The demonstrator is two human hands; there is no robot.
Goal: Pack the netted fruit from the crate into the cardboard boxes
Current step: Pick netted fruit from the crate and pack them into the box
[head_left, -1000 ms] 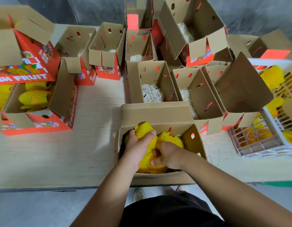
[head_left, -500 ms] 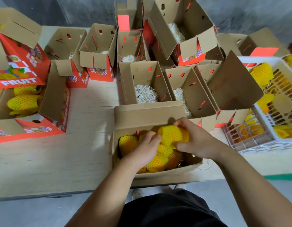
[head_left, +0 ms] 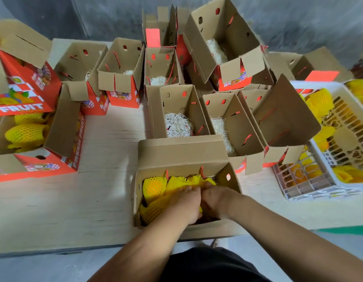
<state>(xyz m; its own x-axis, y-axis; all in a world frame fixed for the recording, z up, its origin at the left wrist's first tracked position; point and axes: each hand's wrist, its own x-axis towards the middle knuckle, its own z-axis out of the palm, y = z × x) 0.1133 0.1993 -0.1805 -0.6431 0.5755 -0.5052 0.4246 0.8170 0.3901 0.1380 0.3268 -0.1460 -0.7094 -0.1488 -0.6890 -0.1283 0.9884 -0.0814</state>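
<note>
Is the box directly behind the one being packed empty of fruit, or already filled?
Empty of fruit. The box behind holds only pale shredded filler; no yellow netted fruit shows inside, and its flaps stand open.

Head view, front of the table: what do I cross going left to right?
Filled red box of netted fruit → bare tabletop → the box being packed, with left hand then right hand inside → white crate of netted fruit.

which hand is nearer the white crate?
Right. The right hand is in the near box, on the side toward the white crate; the left hand sits beside it, farther away.
</note>
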